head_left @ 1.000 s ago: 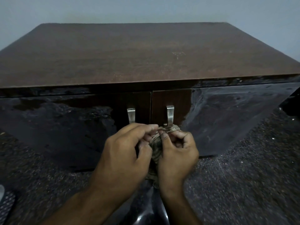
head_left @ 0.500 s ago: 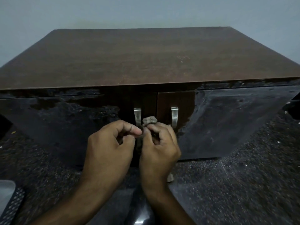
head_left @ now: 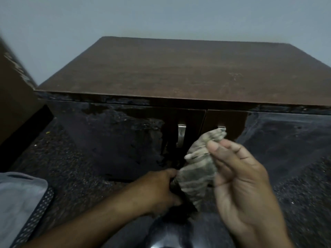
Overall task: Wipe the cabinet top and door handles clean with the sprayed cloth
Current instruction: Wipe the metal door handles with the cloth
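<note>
I see my right hand (head_left: 238, 178), at lower right of the frame, pinching the upper part of the grey cloth (head_left: 198, 169) between thumb and fingertips. My left hand (head_left: 157, 190) grips its lower end. The cloth's top covers the right door handle (head_left: 221, 127); the left handle (head_left: 181, 134) stays bare, below the cabinet top (head_left: 188, 68).

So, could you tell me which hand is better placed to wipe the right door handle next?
The right hand, probably: it pinches the cloth's upper end just below the right door handle, while the left hand holds the lower end, farther away.
</note>
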Demonstrator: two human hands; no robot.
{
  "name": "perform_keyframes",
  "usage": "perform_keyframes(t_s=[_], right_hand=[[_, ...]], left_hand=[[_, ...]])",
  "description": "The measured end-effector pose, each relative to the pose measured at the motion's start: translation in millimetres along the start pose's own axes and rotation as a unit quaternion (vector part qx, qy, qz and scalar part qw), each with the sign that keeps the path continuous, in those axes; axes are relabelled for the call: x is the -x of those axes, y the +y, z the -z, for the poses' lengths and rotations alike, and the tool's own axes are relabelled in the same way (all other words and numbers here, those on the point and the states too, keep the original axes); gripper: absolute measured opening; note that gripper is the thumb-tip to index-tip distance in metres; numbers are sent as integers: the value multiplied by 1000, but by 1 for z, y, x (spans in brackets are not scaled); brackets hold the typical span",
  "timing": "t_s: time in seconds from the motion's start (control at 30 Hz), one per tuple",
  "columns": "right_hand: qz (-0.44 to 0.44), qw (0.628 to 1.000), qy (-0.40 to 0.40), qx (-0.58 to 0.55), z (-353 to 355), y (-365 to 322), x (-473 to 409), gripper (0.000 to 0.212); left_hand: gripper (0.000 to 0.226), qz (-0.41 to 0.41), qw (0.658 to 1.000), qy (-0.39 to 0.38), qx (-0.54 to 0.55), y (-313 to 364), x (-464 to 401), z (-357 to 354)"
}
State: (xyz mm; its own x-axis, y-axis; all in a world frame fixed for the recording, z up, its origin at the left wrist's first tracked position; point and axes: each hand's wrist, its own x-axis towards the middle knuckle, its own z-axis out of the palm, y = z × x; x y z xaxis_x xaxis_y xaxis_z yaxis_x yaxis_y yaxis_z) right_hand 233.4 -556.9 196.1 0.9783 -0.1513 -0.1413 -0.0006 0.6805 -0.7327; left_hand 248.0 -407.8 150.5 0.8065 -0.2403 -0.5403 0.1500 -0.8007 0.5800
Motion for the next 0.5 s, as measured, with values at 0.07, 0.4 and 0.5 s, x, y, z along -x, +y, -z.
perform_keyframes(t_s=[0.07, 0.4, 0.5], right_hand=[[-18, 999, -24, 14, 9, -19, 1, 17], [-253, 938, -116, 206, 83, 42, -4, 32], [-308, 933, -181, 52, 72, 51, -2, 53]], left_hand=[[27, 27, 982, -54, 177, 7, 2, -2], [26, 10, 919, -18, 394, 15, 22, 23], [29, -14, 908, -40, 416, 11, 31, 35]])
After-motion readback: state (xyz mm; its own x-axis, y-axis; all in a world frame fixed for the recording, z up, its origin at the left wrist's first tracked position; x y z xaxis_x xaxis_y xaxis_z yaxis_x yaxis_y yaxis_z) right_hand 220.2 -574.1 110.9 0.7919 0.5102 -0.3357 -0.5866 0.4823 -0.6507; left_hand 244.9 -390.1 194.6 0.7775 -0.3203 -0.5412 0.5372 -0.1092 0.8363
